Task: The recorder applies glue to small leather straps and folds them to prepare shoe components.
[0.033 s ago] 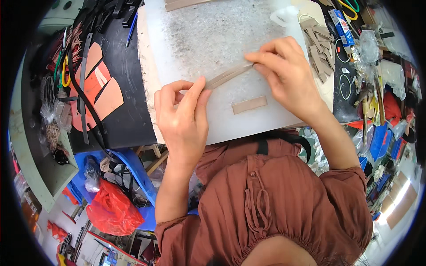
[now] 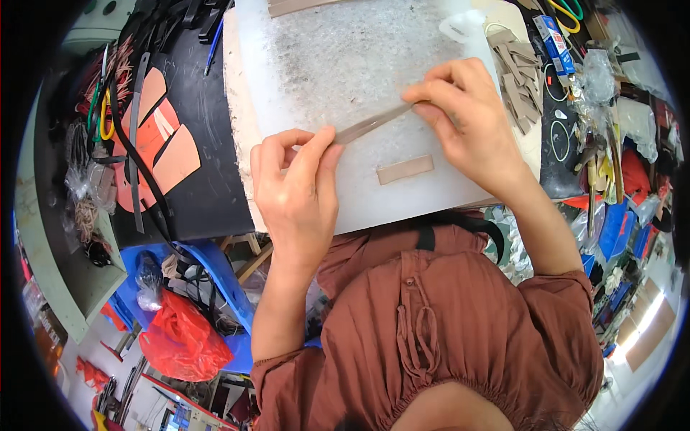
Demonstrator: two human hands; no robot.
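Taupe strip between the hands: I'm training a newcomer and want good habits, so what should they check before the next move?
1. Left end held: ok, pinched by the left hand at the taupe strip.
2. Right end held: ok, pinched by the right hand.
3. Short taupe piece clear of the fingers: ok, lying apart on the white sheet.
4. More pieces within view: ok, a loose pile lies to the right of the right hand.
5. Strip off the sheet: cannot tell from this overhead view.
6. Strip edges lined up: cannot tell, too small.
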